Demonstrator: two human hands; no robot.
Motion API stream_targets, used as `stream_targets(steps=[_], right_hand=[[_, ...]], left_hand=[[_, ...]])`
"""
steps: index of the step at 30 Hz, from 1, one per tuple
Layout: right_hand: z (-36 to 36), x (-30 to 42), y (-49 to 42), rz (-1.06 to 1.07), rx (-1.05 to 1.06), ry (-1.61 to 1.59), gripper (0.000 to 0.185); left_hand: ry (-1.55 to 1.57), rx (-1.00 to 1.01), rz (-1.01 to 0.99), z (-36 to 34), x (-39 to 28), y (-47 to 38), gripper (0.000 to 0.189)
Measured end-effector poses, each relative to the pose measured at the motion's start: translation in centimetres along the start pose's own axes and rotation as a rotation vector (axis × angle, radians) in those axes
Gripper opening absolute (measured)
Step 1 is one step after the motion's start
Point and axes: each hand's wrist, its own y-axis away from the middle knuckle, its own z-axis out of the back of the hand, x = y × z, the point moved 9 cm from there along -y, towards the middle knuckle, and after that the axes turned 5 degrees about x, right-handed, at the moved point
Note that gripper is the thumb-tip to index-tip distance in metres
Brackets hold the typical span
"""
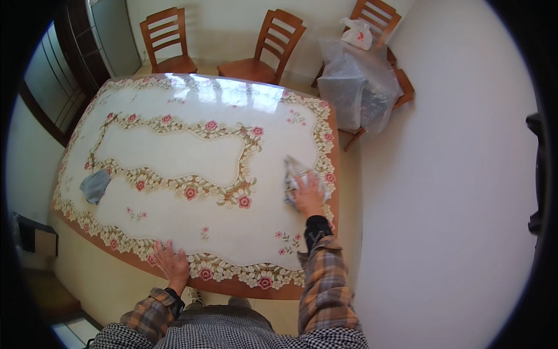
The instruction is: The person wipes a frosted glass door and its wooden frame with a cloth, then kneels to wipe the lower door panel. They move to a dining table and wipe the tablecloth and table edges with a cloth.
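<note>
My right hand [310, 195] presses a crumpled cloth [294, 171] onto the table's right side, near the floral border. Its fingers lie spread over the fabric, which is patterned in grey and whitish tones. At the near edge, my left hand [171, 265] rests palm down with fingers apart and holds nothing. Beneath both hands is a dining table [226, 285] with a brown wooden rim. A cream tablecloth [170, 150] with pink roses and green leaves covers it, under what looks like a glossy clear layer. On the left part lies a folded grey-blue cloth [95, 186], apart from both hands.
Wooden chairs stand beyond the far edge, one at the left [170, 41] and another in the middle [266, 48]. In the right corner, clear plastic sheeting [359, 87] and a white plastic bag [358, 34] cover another chair. A white wall [436, 174] runs along the right.
</note>
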Motion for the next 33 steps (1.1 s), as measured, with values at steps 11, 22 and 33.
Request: stream_targets(steps=[11,22,33], right_hand=[[0.0,-3.0,28.8,-0.021,-0.118,-0.009,0.053],[-3.5,15.0,32.8,0.623,0.164,-0.058,0.058],[-7.8,26.3,35.5,0.097,-0.507,-0.175,0.049]], left_hand=[[0.079,-0.015,-0.015,1.0,-0.4,0.0,0.045],[0.411,-0.034,-0.014,0.6,3.4,0.2,0.038],[1.039,-0.184,0.957,-2.3,56.7,20.5,0.048]])
